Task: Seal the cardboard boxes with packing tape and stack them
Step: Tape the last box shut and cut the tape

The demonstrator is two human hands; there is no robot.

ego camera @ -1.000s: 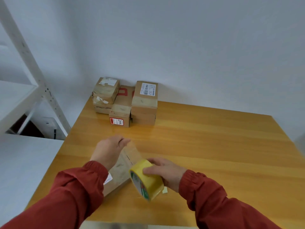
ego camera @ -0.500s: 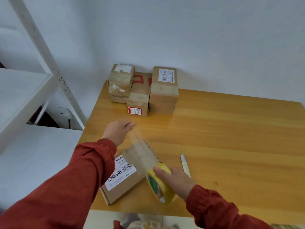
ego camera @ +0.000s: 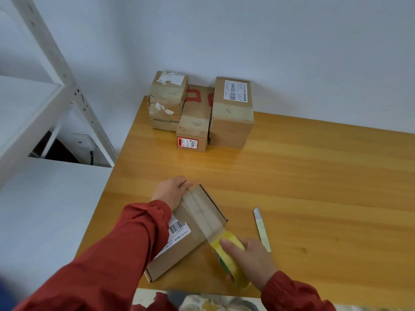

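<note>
A flat cardboard box with a barcode label lies near the front edge of the wooden table. My left hand holds down the far corner of the box, where the end of a clear tape strip lies. The strip runs across the box top to a yellow tape roll, which my right hand grips just off the box's right edge. Three stacks of sealed boxes stand against the wall at the back left.
A small box cutter lies on the table to the right of my right hand. A white metal shelf rack stands to the left of the table. The wall runs along the table's far edge.
My right hand has pulled the roll back and to the right, drawing the tape across the box top. The left hand has lowered the tape end onto the box. The camera tilted down.
</note>
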